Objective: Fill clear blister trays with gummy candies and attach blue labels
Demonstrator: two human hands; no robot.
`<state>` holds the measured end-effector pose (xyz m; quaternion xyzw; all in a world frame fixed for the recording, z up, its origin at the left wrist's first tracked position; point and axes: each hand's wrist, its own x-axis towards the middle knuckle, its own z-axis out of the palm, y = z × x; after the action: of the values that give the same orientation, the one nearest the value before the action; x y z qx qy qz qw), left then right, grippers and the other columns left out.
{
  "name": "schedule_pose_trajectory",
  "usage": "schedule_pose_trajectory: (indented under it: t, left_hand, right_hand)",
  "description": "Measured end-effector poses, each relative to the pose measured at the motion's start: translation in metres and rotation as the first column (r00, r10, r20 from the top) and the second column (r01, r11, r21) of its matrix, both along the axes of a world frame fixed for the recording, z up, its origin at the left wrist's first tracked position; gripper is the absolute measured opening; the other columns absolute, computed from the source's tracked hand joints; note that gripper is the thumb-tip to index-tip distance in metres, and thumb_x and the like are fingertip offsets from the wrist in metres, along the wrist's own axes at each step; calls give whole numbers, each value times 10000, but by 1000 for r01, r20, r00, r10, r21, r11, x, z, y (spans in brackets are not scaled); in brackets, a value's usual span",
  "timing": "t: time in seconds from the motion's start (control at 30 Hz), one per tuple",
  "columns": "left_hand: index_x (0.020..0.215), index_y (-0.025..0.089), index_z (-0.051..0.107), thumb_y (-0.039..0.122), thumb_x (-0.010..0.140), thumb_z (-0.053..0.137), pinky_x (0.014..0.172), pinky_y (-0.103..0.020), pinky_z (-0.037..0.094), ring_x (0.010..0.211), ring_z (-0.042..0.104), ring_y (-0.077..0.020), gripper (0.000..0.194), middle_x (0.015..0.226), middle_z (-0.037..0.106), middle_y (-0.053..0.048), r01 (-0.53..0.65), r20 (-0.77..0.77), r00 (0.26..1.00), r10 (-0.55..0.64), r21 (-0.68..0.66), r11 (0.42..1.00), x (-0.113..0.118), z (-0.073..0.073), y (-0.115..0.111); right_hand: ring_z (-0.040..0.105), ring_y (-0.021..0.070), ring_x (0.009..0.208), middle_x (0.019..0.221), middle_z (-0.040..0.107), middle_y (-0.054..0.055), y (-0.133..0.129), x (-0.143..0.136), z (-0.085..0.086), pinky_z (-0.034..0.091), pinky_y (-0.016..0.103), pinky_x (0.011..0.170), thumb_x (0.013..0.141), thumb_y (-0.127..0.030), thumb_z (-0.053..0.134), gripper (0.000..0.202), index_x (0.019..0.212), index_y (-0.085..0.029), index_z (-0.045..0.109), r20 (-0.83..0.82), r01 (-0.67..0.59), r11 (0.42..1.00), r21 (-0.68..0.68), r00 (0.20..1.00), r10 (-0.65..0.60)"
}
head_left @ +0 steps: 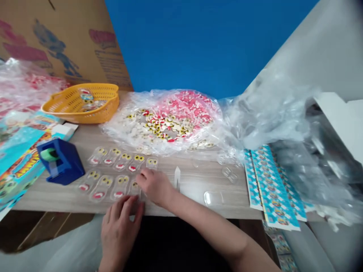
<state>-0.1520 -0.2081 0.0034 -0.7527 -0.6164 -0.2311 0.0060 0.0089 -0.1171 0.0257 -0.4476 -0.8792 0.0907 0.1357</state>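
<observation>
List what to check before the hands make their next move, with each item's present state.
1. Both hands in view: ok. The left hand is at the near edge of the table; the right hand is over the near row's right end.
2. Clear trays laid out in rows: ok, two rows.
3. Contents of the tray under the right hand: cannot tell; fingers cover part of it.
4. Right hand holding a piece: cannot tell; its fingertips are too blurred.
5. Loose pieces visible in the plastic bag: ok.
6. Tape dispenser upright: ok, left of the rows.
</observation>
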Motion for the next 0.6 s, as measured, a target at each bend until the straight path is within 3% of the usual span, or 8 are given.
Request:
schedule_pose_trajectory:
  t: [0.1, 0.2, 0.3, 0.37, 0.5, 0.6]
  left_hand:
    - [1173, 244, 631, 331, 862, 685, 841, -413, 443, 964, 631, -295, 328, 1102, 685, -103, -22, -39, 999, 25, 66, 998, 4, 6, -1]
    - [1175, 246, 631, 297, 852, 695, 875, -433, 453, 958, 634, -293, 333, 1081, 686, -101, 35, 26, 999, -38, 119, 992, 17, 11, 6]
    - [1124, 252, 640, 246, 858, 681, 911, -434, 466, 947, 634, -272, 269, 1045, 684, -84, 174, 145, 972, -188, 102, 979, 46, 14, 18]
    - [1090, 247, 636, 227, 872, 663, 891, -405, 482, 936, 634, -251, 221, 1023, 680, -73, 296, 230, 924, -305, 70, 952, 71, 14, 25]
    - [1064, 229, 624, 228, 931, 585, 891, -382, 478, 970, 622, -229, 139, 1041, 680, -68, 558, 323, 797, -510, -71, 827, 127, 15, 31]
    - [1103, 218, 620, 274, 942, 581, 873, -409, 460, 985, 599, -246, 175, 1070, 675, -71, 635, 263, 768, -584, -200, 746, 163, 19, 28]
  right_hand:
    - [634, 175, 812, 1008, 661, 54, -15, 45, 17, 493, 273, 679, 1031, -289, 429, 232, 1008, -202, 643, -69, 170, 985, -33, 983, -172]
    - [643, 171, 877, 970, 672, 59, -41, 105, 27, 491, 263, 778, 1009, -246, 468, 206, 1000, -200, 669, -144, 327, 936, -132, 927, -345]
    - [645, 182, 868, 939, 672, 55, -77, 165, 25, 494, 279, 782, 986, -231, 487, 194, 998, -206, 679, -159, 502, 836, -219, 827, -539]
    - [645, 196, 866, 946, 669, 60, -103, 197, 20, 497, 298, 776, 969, -249, 498, 185, 1003, -208, 675, -142, 629, 735, -253, 727, -672]
    - [648, 213, 857, 966, 667, 70, -145, 229, 6, 497, 328, 774, 946, -272, 505, 201, 1051, -196, 658, -77, 770, 547, -327, 555, -828]
    - [643, 210, 822, 930, 665, 56, -158, 228, -4, 490, 327, 767, 938, -289, 522, 195, 1058, -204, 650, -97, 778, 504, -376, 507, -856]
